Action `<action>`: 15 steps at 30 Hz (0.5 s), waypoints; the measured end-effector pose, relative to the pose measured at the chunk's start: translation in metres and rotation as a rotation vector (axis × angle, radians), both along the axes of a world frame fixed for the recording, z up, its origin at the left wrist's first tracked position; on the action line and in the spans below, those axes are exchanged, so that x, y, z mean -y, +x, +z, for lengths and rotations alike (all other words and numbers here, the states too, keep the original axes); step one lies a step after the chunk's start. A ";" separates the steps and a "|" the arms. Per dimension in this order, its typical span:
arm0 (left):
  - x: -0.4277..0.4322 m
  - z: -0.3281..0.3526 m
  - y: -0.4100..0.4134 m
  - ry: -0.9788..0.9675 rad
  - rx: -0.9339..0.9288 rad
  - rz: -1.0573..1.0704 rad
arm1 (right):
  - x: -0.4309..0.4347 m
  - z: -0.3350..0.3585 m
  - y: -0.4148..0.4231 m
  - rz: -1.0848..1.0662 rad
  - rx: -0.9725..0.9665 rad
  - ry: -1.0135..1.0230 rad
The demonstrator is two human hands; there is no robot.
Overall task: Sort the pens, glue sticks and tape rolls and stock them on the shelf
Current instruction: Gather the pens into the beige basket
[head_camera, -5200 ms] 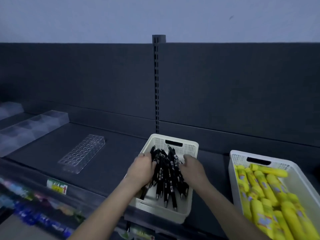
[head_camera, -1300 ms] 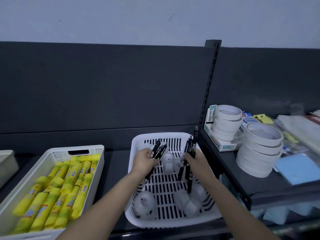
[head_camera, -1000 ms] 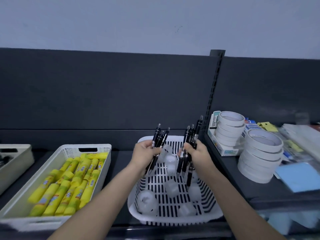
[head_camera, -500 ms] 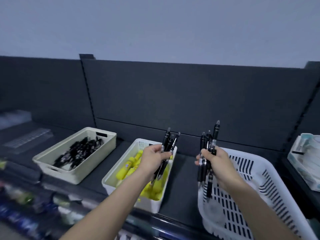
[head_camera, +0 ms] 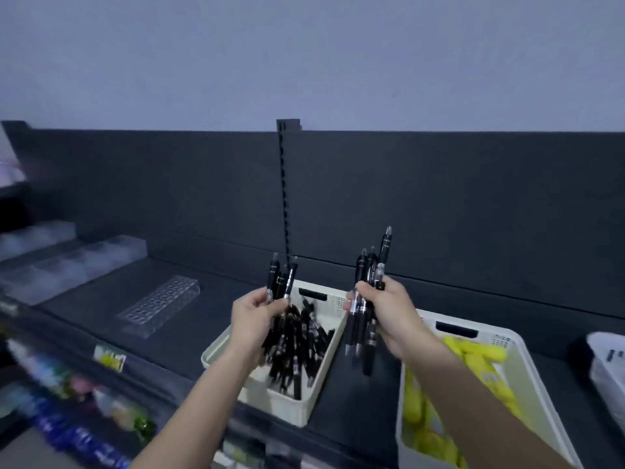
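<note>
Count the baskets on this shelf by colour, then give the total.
Cream basket: 1
White: 2, the glue-stick basket and a cut-off basket at the right edge
Total: 3

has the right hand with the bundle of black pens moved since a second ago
Yes. The right hand carried its black pens leftward along the shelf, from over the white slotted basket to beside the cream pen bin.

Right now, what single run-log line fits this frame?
stage: stocking pens | left hand: grips pen bundle above cream pen basket | right hand: grips pen bundle between baskets | glue-stick basket: at right
</note>
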State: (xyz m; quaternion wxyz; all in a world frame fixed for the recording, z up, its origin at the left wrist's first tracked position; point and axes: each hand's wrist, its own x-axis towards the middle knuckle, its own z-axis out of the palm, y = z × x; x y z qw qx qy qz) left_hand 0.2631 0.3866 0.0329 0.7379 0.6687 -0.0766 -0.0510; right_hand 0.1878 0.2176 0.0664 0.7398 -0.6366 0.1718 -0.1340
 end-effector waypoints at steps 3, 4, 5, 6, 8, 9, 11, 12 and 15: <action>-0.023 -0.010 0.041 0.021 -0.011 0.046 | -0.035 -0.017 0.041 -0.006 -0.046 0.026; -0.027 -0.016 0.052 0.040 -0.021 0.053 | -0.043 -0.027 0.054 -0.016 -0.074 0.027; -0.030 -0.022 0.059 0.067 -0.029 0.035 | -0.051 -0.036 0.063 -0.024 -0.095 0.033; -0.030 -0.028 0.065 0.096 -0.037 0.016 | -0.057 -0.046 0.072 -0.023 -0.124 0.047; -0.028 -0.038 0.069 0.187 -0.053 -0.057 | -0.064 -0.066 0.084 -0.005 -0.204 0.064; -0.026 -0.044 0.072 0.241 -0.063 -0.085 | -0.068 -0.074 0.088 0.010 -0.256 0.043; -0.025 -0.056 0.077 0.308 -0.077 -0.123 | -0.068 -0.096 0.095 0.036 -0.387 -0.038; -0.024 -0.062 0.080 0.342 -0.094 -0.132 | -0.068 -0.103 0.097 0.052 -0.429 -0.061; -0.025 -0.080 0.094 0.451 -0.101 -0.152 | -0.070 -0.112 0.100 0.044 -0.475 -0.046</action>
